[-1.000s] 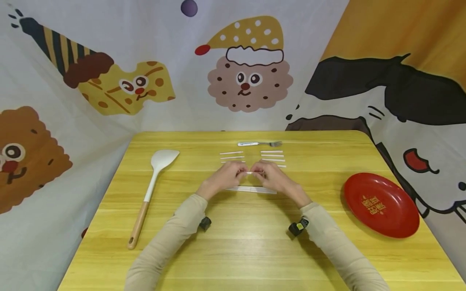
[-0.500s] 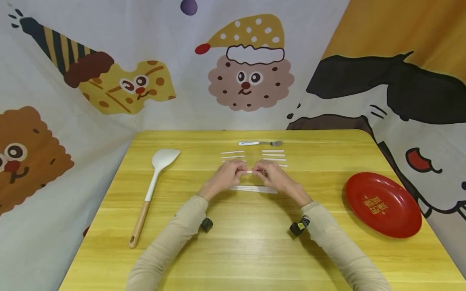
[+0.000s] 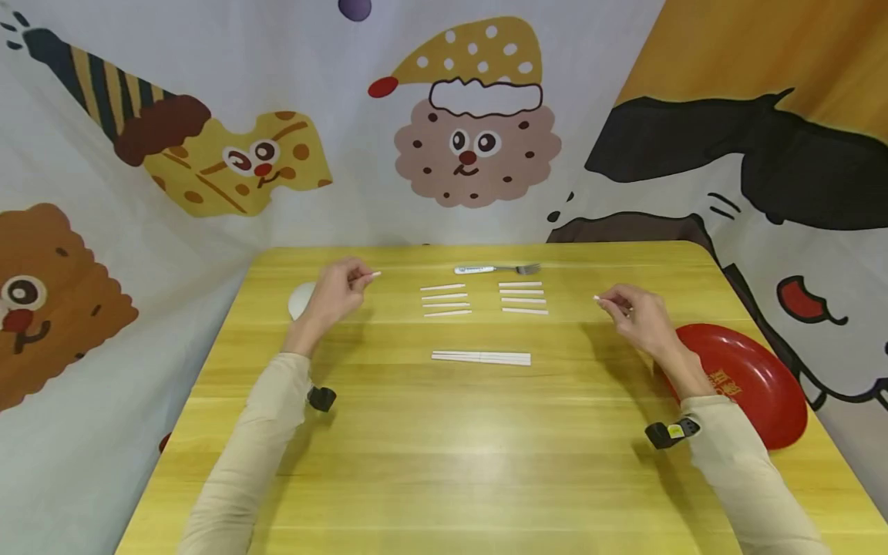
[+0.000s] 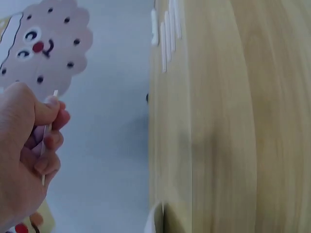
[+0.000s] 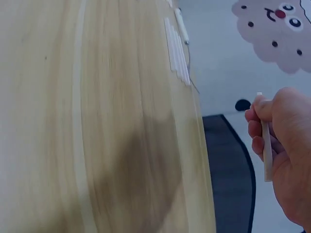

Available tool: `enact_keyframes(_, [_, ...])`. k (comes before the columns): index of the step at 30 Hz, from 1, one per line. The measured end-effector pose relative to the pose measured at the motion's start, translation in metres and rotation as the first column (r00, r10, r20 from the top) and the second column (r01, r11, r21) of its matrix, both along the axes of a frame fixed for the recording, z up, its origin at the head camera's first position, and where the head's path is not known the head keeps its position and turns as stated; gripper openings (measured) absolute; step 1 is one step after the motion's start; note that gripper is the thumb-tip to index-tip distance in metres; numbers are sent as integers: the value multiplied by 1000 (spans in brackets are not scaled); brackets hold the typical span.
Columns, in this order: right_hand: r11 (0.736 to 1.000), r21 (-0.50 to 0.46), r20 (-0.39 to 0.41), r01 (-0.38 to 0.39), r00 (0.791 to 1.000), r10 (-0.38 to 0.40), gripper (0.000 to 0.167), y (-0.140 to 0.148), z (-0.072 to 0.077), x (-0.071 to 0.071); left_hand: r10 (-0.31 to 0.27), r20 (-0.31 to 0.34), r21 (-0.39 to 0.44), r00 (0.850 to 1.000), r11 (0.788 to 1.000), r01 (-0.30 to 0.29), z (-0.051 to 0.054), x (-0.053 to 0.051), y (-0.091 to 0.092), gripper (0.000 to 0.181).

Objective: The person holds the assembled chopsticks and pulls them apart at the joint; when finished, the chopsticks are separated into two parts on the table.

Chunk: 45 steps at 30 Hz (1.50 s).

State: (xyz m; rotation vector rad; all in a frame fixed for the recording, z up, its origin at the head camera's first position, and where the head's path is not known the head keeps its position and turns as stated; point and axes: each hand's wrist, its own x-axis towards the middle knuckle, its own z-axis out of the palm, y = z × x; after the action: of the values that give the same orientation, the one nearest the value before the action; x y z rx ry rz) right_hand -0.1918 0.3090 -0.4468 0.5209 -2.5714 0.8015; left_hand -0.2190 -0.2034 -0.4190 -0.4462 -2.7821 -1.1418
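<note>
In the head view my left hand [image 3: 331, 291] is raised at the back left, above the white spatula head [image 3: 301, 299]. It pinches a thin short white stick [image 4: 47, 130], which lies along the curled fingers in the left wrist view. My right hand [image 3: 641, 317] is raised at the right, beside the red plate [image 3: 770, 370], and grips another short white stick [image 5: 267, 150]. Between the hands, several short sticks lie in a left column [image 3: 445, 296] and a right column [image 3: 523, 290]. Nearer the front, several longer white sticks [image 3: 481, 358] lie close together.
A fork [image 3: 486, 270] with a white handle lies near the back edge of the wooden table [image 3: 458, 462]. The left hand and forearm hide the rest of the spatula. A cartoon-printed cloth [image 3: 361, 154] hangs behind the table.
The hands were together at the middle, both fingering one white stick. They have moved apart to left and right, each with a short stick. The sticks they covered are now in sight.
</note>
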Motion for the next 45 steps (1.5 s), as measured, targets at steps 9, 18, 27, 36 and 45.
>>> enact_keyframes(9, [987,54,-12,-149,989,149,15,-35,0,-4,-136,21,-97,991,986,137,-6,4,32,21])
enact_keyframes(18, [974,91,42,-206,978,203,17,-61,3,-8,-172,-20,-106,985,980,169,-11,3,60,18])
enact_keyframes(27, [963,86,77,-254,966,248,13,-84,0,-14,-205,-2,-106,979,973,204,-22,-4,89,17])
enact_keyframes(36, [953,65,134,-296,949,286,11,-97,-14,-24,-238,62,-118,969,962,244,-34,-5,112,19])
enact_keyframes(45, [949,58,189,-311,937,295,13,-104,-25,-26,-277,100,-166,956,942,290,-43,-7,122,20])
